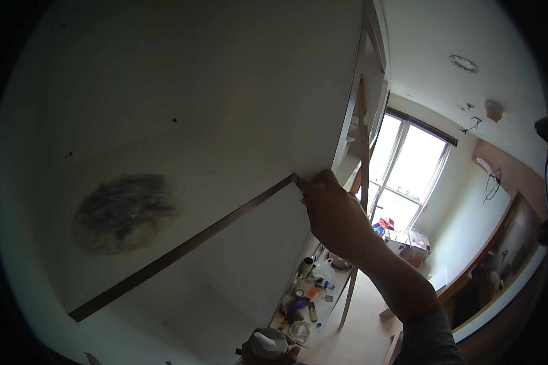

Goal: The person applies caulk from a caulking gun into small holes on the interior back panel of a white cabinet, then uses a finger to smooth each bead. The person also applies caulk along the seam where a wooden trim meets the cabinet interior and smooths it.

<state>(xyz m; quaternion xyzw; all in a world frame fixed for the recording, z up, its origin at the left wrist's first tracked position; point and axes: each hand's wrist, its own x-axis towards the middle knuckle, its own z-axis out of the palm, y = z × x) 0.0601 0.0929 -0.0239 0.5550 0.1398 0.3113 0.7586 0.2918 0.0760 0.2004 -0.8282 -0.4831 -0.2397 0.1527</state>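
My right hand [335,210] reaches up, its fingers pinched at the right end of a long brown strip [182,249]. The strip runs slanting along the front edge of a white shelf inside a pale cabinet. A small greyish tip shows at the fingertips; I cannot make out what it belongs to. Low in the picture, my left hand [292,354] is wrapped round a bottle [268,344] with a round greyish top and a white nozzle. Most of that hand is cut off by the lower edge.
A dark smudged patch [128,213] marks the cabinet's inner surface. Below on the right, a counter [332,307] carries bottles, a plastic bag and other clutter. Beyond are a bright window [411,164], boxes [408,243] and a brown-framed opening [493,267].
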